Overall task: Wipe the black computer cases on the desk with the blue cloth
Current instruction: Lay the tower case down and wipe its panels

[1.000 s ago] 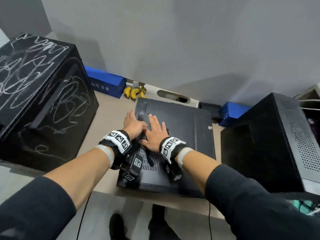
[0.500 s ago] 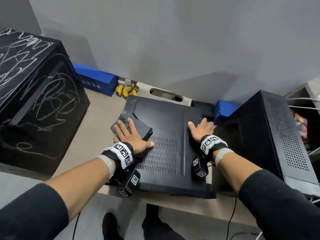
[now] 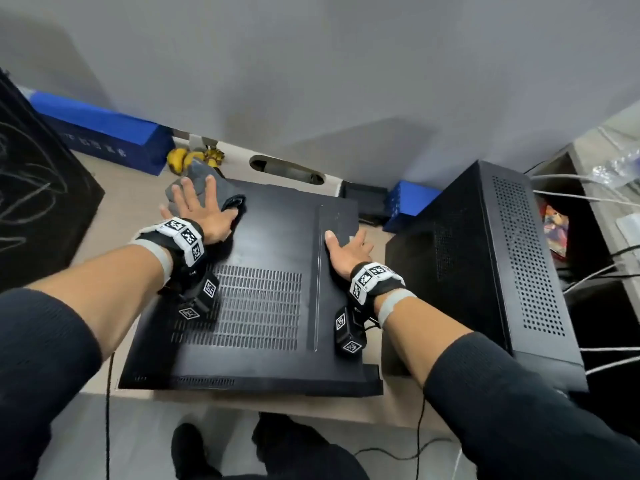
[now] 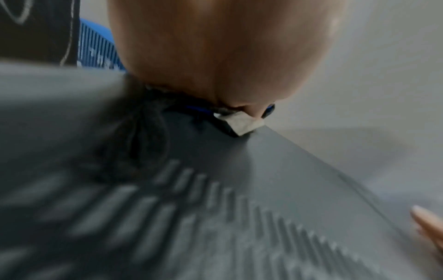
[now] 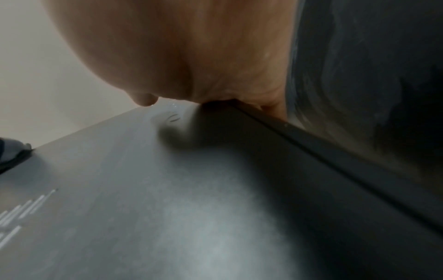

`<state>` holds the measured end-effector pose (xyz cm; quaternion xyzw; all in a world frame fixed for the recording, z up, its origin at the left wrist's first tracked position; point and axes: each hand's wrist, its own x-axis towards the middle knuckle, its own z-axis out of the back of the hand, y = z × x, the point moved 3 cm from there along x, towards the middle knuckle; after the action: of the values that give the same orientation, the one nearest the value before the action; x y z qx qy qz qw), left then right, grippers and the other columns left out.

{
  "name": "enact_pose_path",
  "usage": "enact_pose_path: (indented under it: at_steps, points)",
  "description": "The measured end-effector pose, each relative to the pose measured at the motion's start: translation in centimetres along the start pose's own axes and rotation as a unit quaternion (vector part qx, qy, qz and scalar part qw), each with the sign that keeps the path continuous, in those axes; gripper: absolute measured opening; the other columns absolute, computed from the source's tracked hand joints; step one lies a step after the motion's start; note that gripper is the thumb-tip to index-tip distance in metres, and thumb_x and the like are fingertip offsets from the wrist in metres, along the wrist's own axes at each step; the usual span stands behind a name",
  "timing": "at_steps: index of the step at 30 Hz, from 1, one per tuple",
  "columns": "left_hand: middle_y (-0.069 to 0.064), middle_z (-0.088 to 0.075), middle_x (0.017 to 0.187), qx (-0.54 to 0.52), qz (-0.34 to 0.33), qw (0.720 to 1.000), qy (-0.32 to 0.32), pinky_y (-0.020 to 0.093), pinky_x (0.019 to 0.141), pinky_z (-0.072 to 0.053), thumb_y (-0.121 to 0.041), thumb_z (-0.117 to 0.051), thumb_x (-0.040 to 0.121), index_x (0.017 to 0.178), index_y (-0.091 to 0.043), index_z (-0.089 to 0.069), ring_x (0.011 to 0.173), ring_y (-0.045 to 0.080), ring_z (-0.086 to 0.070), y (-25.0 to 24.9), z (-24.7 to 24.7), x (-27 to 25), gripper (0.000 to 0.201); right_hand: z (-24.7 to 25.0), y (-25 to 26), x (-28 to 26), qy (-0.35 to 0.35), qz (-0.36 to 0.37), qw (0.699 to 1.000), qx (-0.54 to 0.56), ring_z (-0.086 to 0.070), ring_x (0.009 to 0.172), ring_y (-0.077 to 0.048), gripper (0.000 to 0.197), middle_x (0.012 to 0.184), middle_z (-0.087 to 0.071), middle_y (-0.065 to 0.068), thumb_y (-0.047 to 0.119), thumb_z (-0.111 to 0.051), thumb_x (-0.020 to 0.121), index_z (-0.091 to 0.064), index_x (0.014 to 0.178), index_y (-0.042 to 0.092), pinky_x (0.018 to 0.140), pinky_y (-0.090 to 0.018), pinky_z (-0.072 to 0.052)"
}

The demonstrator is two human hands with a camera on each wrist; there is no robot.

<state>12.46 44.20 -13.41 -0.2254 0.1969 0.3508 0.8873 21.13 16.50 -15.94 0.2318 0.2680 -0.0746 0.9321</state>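
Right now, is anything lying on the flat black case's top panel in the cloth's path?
Nothing loose shows there. The left hand presses the grey-looking cloth at the flat black computer case's far-left corner; only the right hand rests at its right edge.

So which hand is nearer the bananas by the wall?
Left. The left hand presses the cloth at the flat case's far left corner, just short of the bananas. The right hand rests at the case's right edge.
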Motion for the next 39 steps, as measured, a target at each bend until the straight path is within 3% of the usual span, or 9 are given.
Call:
enact_pose_path:
  at_steps: [8, 15, 20, 24, 27, 30, 34, 36, 39]
  points:
    - [0.001, 0.03, 0.162, 0.051, -0.089, 0.994, 0.042, 0.052, 0.12, 0.016, -0.057, -0.033, 0.101, 0.157, -0.036, 0.013, 0.149, 0.02, 0.03, 7.5, -3.1, -8.4, 0.075, 0.8, -0.4, -2.5, -0.005, 0.019, 0.999, 0.031, -0.022, 0.145, -0.038, 0.086, 0.16, -0.015, -0.015, 0.063, -0.038, 0.094, 0.0, 0.156, 0.018, 0.118, -0.049, -0.014]
    - [0.006, 0.04, 0.157, 0.06, -0.114, 0.989, 0.072, 0.051, 0.119, 0.019, -0.06, -0.03, 0.101, 0.155, -0.031, 0.021, 0.144, 0.024, 0.038, 10.7, -6.9, -15.6, 0.08, 0.9, -6.5, -9.2, 0.047, 0.023, 0.998, 0.021, -0.034, 0.142, -0.031, 0.07, 0.155, -0.034, -0.015, 0.054, -0.022, 0.1, -0.036, 0.148, 0.006, 0.118, -0.04, -0.022]
    - [0.01, 0.04, 0.157, 0.094, -0.158, 0.981, 0.066, 0.052, 0.118, 0.019, -0.062, -0.028, 0.1, 0.155, -0.028, 0.022, 0.144, 0.026, 0.037, 7.1, -10.9, -20.1, 0.082, -1.5, -12.1, -14.4, 0.106, -0.011, 0.988, 0.11, -0.032, 0.144, -0.024, 0.082, 0.155, -0.036, -0.01, 0.068, -0.022, 0.095, -0.038, 0.149, 0.008, 0.12, -0.037, -0.019]
    - [0.01, 0.039, 0.157, 0.125, -0.227, 0.964, 0.061, 0.052, 0.117, 0.021, -0.062, -0.028, 0.1, 0.155, -0.028, 0.023, 0.143, 0.027, 0.039, 1.6, -15.0, -23.3, 0.082, -3.4, -16.0, -10.1, 0.106, 0.021, 0.97, 0.216, -0.03, 0.145, -0.023, 0.13, 0.157, -0.032, -0.003, 0.103, -0.026, 0.049, -0.023, 0.153, 0.026, 0.12, -0.046, -0.02]
    - [0.011, 0.039, 0.157, 0.165, -0.284, 0.942, 0.067, 0.055, 0.117, 0.02, -0.063, -0.026, 0.1, 0.154, -0.028, 0.024, 0.143, 0.028, 0.039, -3.9, -18.0, -25.3, 0.082, -4.4, -17.8, -7.6, 0.112, 0.001, 0.963, 0.247, -0.032, 0.144, -0.024, 0.121, 0.157, -0.033, -0.002, 0.098, -0.023, 0.056, -0.023, 0.153, 0.026, 0.119, -0.049, -0.022]
    - [0.012, 0.038, 0.157, 0.205, -0.341, 0.916, 0.056, 0.056, 0.117, 0.019, -0.058, -0.028, 0.101, 0.156, -0.029, 0.021, 0.144, 0.029, 0.037, -8.5, -20.6, -27.1, 0.079, -5.2, -19.5, -5.9, 0.13, -0.011, 0.933, 0.335, -0.042, 0.139, -0.024, 0.135, 0.151, -0.043, -0.001, 0.109, -0.031, 0.038, -0.036, 0.149, 0.031, 0.117, -0.049, -0.027]
    - [0.009, 0.028, 0.163, 0.202, -0.372, 0.906, 0.023, 0.058, 0.119, 0.015, -0.047, -0.031, 0.102, 0.158, -0.033, 0.008, 0.149, 0.027, 0.029, -9.0, -20.8, -27.2, 0.07, -3.1, -18.4, -9.9, 0.173, -0.051, 0.907, 0.382, -0.066, 0.11, -0.03, 0.105, 0.117, -0.07, -0.014, 0.093, -0.027, 0.068, -0.061, 0.13, 0.015, 0.102, -0.045, -0.048]
    - [0.007, 0.023, 0.165, 0.208, -0.376, 0.903, 0.002, 0.058, 0.12, 0.013, -0.046, -0.032, 0.102, 0.158, -0.035, 0.006, 0.151, 0.025, 0.025, -7.8, -20.2, -26.9, 0.069, -3.7, -18.5, -9.1, 0.166, -0.06, 0.909, 0.379, -0.063, 0.116, -0.028, 0.113, 0.127, -0.065, -0.012, 0.097, -0.031, 0.059, -0.055, 0.137, 0.017, 0.106, -0.046, -0.045]
    - [0.005, 0.024, 0.165, 0.207, -0.371, 0.905, -0.014, 0.055, 0.121, 0.013, -0.044, -0.035, 0.102, 0.158, -0.034, 0.012, 0.151, 0.025, 0.023, -6.2, -19.7, -26.8, 0.074, -4.8, -18.1, -7.7, 0.131, -0.064, 0.928, 0.342, -0.037, 0.142, -0.024, 0.136, 0.156, -0.036, -0.006, 0.105, -0.029, 0.046, -0.03, 0.152, 0.021, 0.119, -0.045, -0.025]
